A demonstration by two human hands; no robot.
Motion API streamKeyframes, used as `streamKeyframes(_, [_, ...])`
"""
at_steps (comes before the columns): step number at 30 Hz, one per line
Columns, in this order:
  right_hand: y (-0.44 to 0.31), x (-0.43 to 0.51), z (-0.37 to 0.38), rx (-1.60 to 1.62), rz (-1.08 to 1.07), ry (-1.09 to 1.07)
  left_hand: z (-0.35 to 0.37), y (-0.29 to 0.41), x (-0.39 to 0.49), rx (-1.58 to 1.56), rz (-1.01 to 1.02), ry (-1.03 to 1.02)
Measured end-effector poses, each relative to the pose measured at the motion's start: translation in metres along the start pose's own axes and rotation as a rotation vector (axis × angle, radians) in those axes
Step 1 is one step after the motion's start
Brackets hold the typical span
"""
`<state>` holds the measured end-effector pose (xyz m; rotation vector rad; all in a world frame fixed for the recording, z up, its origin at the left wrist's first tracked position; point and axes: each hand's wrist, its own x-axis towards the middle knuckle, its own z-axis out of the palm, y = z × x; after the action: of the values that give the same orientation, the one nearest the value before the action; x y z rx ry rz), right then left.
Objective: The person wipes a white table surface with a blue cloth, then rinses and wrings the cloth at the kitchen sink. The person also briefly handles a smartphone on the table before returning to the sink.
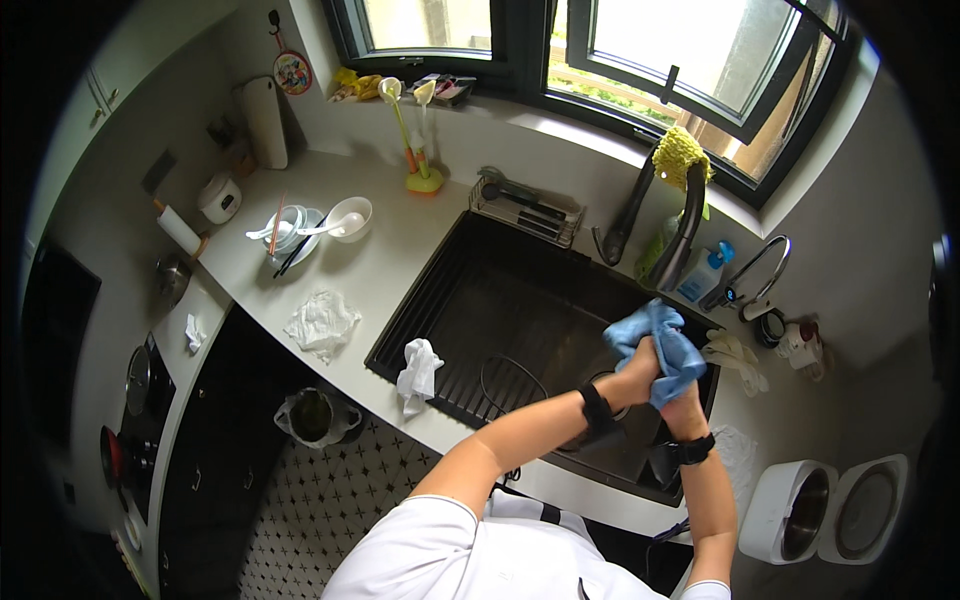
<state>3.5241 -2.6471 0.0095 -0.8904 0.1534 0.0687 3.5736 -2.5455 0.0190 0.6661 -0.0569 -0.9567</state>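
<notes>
A blue cloth is bunched between my two hands above the right part of the black sink. My left hand grips it from the left, fingers closed. My right hand holds its lower right part, with the fingers partly hidden by the cloth. Just beyond the cloth stands the dark faucet, with a yellow textured cloth draped over its top. A white cloth lies over the sink's near left edge. Pale gloves rest on the counter to the right of my hands.
Bowls with spoons and chopsticks stand on the left counter, near a crumpled plastic sheet. A wire rack sits at the sink's back edge. Soap bottles and a small chrome tap stand behind; an open white container is at right.
</notes>
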Motion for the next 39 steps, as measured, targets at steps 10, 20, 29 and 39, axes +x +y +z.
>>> streamKeyframes(10, [0.019,0.016,0.038,-0.418,-0.357,0.447,-0.028,-0.027,0.008,0.016,0.067,0.008])
streamKeyframes(20, [-0.053,-0.012,0.056,-1.358,-0.804,0.359,-0.057,0.030,0.009,1.181,0.811,-0.332])
streamKeyframes(29, [-0.020,-0.006,0.060,0.116,-0.200,-0.092,-0.038,0.019,0.024,0.136,0.364,-0.303])
streamKeyframes(39, [-0.018,-0.020,0.057,-0.983,-0.561,-0.099,-0.032,0.000,0.016,0.196,0.484,-0.182])
